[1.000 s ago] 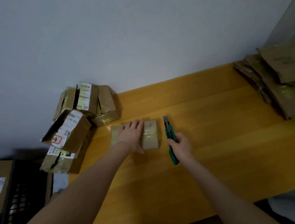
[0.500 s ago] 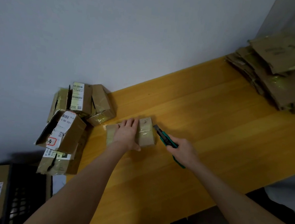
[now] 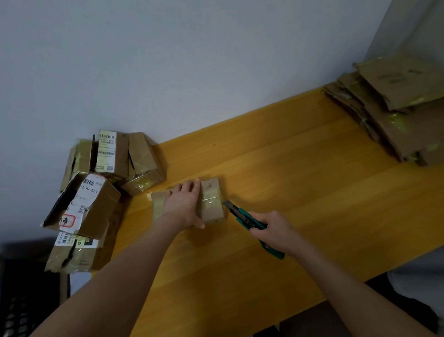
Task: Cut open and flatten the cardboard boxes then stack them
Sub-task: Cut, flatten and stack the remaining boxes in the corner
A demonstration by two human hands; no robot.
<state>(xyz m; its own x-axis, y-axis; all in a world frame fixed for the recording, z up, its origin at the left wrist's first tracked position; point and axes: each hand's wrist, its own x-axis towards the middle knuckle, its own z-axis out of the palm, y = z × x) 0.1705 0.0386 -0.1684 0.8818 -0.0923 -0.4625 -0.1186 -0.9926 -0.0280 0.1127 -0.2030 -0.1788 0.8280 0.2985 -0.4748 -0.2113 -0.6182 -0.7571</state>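
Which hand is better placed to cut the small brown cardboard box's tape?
The right hand: it grips the green utility knife, blade tip beside the small taped brown cardboard box. The left hand lies flat on the box, steadying it.

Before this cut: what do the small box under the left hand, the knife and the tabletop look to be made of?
The small box: matte brown cardboard, banded with glossy clear tape that catches light. The utility knife: green plastic-looking handle, dark slider, grey blade, probably steel. The tabletop: yellow wood or wood-look laminate, going by its straight grain lines; smooth, faintly shiny.
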